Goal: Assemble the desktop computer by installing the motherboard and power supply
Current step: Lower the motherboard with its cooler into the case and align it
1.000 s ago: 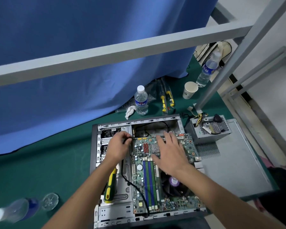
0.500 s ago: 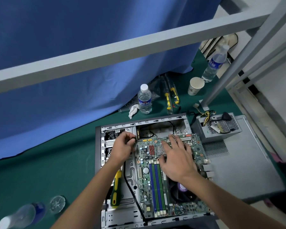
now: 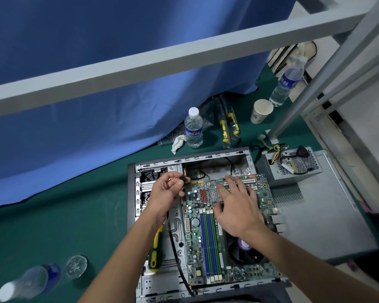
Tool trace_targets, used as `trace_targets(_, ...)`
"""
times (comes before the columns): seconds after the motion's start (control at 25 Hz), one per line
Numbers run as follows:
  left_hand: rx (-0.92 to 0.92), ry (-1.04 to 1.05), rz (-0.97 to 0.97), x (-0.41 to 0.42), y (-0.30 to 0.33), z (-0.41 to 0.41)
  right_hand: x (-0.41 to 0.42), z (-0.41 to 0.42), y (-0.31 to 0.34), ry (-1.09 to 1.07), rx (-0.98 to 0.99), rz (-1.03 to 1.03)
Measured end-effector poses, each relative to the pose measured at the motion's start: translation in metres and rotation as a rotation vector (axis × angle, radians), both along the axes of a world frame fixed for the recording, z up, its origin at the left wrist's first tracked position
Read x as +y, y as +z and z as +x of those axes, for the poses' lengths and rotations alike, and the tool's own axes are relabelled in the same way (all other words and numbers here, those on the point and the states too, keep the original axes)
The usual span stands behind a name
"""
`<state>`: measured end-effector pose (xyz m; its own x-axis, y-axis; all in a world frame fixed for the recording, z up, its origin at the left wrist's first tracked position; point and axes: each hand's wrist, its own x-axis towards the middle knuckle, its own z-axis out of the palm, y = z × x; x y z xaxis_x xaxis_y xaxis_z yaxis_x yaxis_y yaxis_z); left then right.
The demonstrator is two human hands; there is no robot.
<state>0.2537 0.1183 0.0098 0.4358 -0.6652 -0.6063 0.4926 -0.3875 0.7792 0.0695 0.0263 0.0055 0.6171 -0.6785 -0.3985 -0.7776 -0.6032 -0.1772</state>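
An open computer case [image 3: 131, 193] lies flat on the green table. Inside it sits the green motherboard [image 3: 197, 243] with blue and green memory slots. My right hand [image 3: 236, 208] rests flat on the board's upper half, fingers spread. My left hand [image 3: 166, 191] hovers at the board's top left corner and pinches the dark plug of a black cable [image 3: 175, 252] that runs down along the board's left edge. The grey power supply [image 3: 293, 166] stands outside the case at the upper right, its wires loose.
A yellow-and-green screwdriver [image 3: 154, 252] lies inside the case under my left forearm. The grey side panel [image 3: 326, 215] lies right of the case. Water bottles [image 3: 193, 129], a paper cup [image 3: 260, 111] and more screwdrivers [image 3: 229, 125] stand behind. A grey frame bar [image 3: 162, 60] crosses overhead.
My left hand has lifted the cable plug slightly at the board's top left corner. My right hand stays pressed on the board. The camera has shifted a little.
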Motion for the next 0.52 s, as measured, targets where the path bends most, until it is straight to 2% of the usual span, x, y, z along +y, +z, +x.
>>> trace_targets(0.32,-0.056,0.041,0.101,0.003,-0.008,0.011,0.000,0.000,0.003,-0.002,0.008,0.014)
trace_targets(0.52,-0.047,0.035,0.099,0.004,-0.005,0.011,-0.001,0.000,0.004,-0.005,0.003,0.013)
